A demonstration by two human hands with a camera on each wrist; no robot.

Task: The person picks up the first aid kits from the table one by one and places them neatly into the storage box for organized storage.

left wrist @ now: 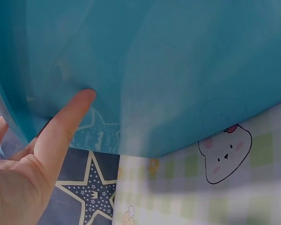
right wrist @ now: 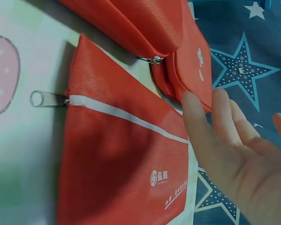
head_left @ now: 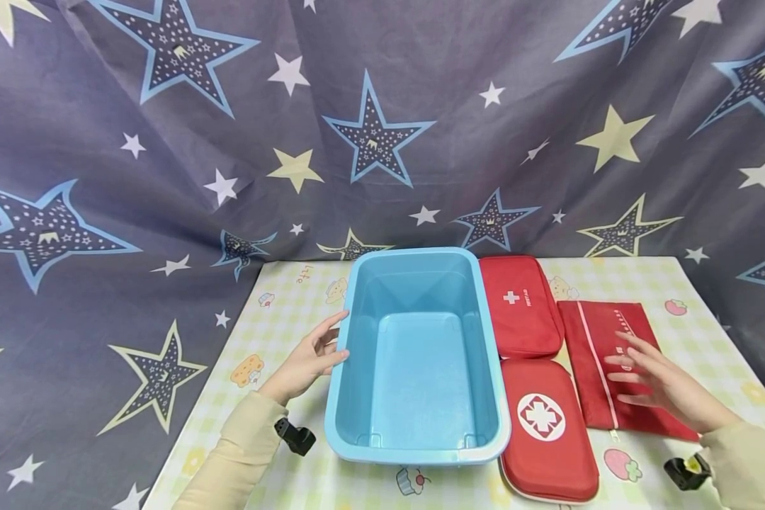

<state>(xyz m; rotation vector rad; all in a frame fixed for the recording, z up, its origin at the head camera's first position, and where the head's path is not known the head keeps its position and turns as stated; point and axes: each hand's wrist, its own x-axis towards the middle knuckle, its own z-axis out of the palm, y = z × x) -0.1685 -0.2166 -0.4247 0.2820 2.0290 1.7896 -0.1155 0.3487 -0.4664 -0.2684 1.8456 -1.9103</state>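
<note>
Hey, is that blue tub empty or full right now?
Empty: the head view looks down into the blue tub, showing its bare floor with nothing lying inside.

The tub (head_left: 421, 455) is light blue; the case (head_left: 548, 453), the bag (head_left: 521, 319) and the pouch (head_left: 589, 365) are red with white marks. The cloth (head_left: 331, 489) has pale checks with cartoon prints, and the curtain (head_left: 414, 42) is dark blue-grey with many stars.

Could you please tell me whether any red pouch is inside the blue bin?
No, all three red pouches lie on the table to the right of the blue bin.
</note>
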